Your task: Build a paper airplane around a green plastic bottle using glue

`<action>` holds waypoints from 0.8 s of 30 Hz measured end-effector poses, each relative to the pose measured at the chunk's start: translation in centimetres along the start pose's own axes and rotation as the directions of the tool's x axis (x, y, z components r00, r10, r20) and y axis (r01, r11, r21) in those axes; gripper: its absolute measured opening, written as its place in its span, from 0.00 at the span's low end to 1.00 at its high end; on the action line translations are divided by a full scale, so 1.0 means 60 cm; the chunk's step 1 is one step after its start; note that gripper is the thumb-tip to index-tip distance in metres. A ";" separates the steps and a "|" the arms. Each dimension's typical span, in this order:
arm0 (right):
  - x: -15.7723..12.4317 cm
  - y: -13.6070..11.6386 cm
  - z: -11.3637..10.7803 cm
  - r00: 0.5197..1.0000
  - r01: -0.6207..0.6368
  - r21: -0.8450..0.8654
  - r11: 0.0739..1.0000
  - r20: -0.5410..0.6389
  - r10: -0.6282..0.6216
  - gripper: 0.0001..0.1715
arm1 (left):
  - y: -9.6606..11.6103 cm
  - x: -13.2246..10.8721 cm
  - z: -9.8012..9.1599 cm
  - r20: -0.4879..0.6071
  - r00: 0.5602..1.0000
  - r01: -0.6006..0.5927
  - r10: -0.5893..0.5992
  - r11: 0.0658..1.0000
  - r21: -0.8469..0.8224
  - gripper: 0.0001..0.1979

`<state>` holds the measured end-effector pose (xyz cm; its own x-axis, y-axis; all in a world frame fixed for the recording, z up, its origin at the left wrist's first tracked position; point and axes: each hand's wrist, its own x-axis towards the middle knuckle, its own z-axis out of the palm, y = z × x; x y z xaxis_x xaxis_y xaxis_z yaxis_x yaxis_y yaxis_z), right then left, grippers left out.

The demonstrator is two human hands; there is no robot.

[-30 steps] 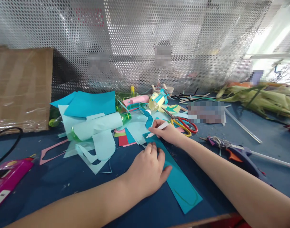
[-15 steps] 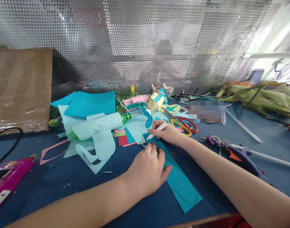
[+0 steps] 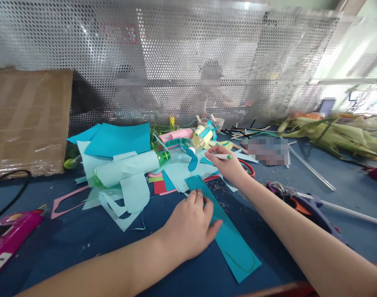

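Note:
My left hand [image 3: 193, 222] rests on a long strip of blue paper [image 3: 234, 243], its fingers laid over the left edge and its thumb apart. A curved pen line shows at the strip's near end. Above the table, right of the strip's far end, my right hand [image 3: 233, 167] grips a white marker pen [image 3: 222, 156] with a green end. Scissors lie behind that hand; only part of their red handle [image 3: 248, 167] shows. Just beyond is a small bottle [image 3: 198, 141] with yellow and blue paper on it and blue propeller-like blades [image 3: 192, 162] at its cap.
A green bottle wrapped in pale blue paper [image 3: 129, 167] lies among paper scraps on the left. Magenta [image 3: 15, 235] and dark blue [image 3: 308, 206] glue guns flank my arms. Cardboard [image 3: 30, 123] and a perforated metal panel [image 3: 176, 49] stand behind; corn husks [image 3: 324, 134] lie at right.
My right hand has lifted off the strip's far end and moved up and right, the marker turning with it. It now covers most of the scissors. My left hand stays on the strip.

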<state>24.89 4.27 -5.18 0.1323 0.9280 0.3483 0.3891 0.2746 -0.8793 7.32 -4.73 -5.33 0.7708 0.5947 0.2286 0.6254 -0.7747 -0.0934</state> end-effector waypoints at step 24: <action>0.008 -0.007 -0.029 0.963 0.107 -0.679 0.726 0.252 0.094 0.26 | -0.124 0.032 0.007 -0.049 0.929 0.360 -0.366 0.928 -0.095 0.35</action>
<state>26.36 4.15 -4.09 -0.0658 0.9831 0.1710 0.9159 0.1275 -0.3806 4.21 2.26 -4.62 0.4814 0.8256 0.2944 0.8465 -0.5250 0.0882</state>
